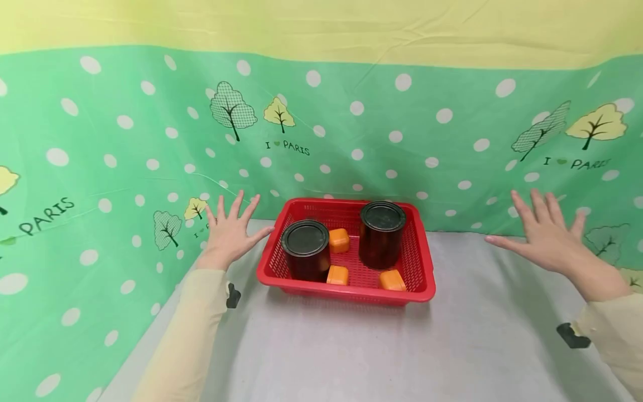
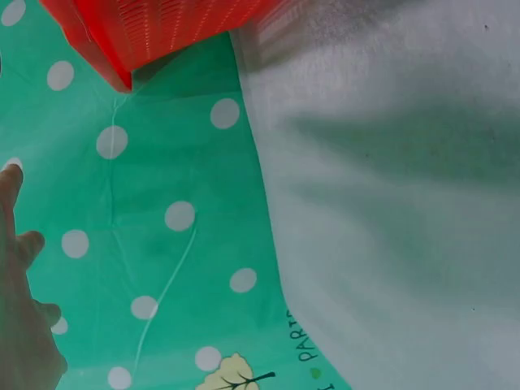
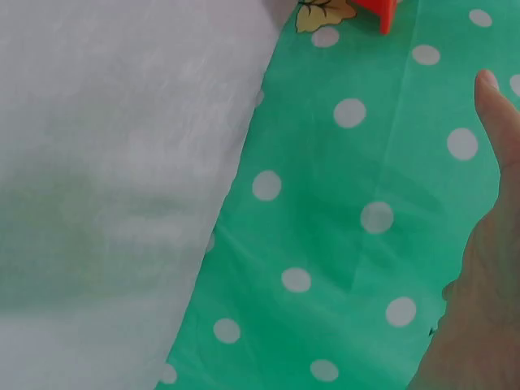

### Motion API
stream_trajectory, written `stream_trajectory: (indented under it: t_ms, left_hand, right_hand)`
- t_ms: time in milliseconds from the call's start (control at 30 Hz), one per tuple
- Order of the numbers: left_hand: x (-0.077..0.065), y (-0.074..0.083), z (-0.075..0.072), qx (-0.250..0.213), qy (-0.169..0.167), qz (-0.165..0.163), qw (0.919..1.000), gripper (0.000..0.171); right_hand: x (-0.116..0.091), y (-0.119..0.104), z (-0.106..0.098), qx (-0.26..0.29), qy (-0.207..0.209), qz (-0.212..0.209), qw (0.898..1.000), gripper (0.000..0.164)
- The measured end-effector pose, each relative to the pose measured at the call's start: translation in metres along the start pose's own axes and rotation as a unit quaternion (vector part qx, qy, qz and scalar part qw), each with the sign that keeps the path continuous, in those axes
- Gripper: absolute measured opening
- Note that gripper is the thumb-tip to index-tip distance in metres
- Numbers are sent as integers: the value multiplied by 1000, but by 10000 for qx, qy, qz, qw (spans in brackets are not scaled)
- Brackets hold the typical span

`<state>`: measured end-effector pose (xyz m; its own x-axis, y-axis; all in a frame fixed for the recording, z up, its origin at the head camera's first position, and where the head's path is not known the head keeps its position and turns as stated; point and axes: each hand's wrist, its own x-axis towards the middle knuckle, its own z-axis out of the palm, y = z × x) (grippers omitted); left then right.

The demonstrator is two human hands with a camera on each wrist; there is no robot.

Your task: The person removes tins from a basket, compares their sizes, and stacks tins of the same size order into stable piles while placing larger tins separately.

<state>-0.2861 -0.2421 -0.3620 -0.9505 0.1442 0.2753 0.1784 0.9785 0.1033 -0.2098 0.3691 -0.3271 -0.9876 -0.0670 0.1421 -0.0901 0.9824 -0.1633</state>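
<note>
A red plastic basket (image 1: 346,291) with perforated walls stands at the back of the table. Inside it are two dark cylindrical cans with black lids, one at the left (image 1: 307,251) and one at the back right (image 1: 383,234). Three small orange pieces with rounded edges, such as the one at the front right (image 1: 392,280), lie around them. My left hand (image 1: 230,235) is held with fingers spread just left of the basket, its thumb near the rim. Well to the right of the basket, my right hand (image 1: 550,237) hovers with fingers spread. Both hands hold nothing.
A pale grey cloth covers the table (image 1: 326,357). Green dotted curtain (image 1: 402,134) with tree prints hangs close behind the basket and along the left side. Dark straps show at both wrists under cream sleeves (image 1: 186,329).
</note>
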Motion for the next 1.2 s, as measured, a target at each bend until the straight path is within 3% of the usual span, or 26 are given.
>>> stream_trajectory:
  t_ms: [267,467,667,833,1200]
  left_hand:
    - [3,5,3,13,-196,154,9997,89]
    - [8,3,6,-87,-404,530,9977,81]
    - [12,0,11,-392,-439,1030,9929,68]
    - [13,1,12,-822,-493,1253,9875,62]
    - [7,0,20,-1655,-650,997,9790,58]
  right_hand:
    - [16,-19,1,-1,41,-240,9997,113]
    - [28,-40,-4,50,-102,-424,9990,115]
    - [43,-68,-9,66,-269,-647,9975,115]
    - [55,-95,-13,145,-396,-891,9951,115]
    - [72,-144,-7,794,-506,-1609,9825,109]
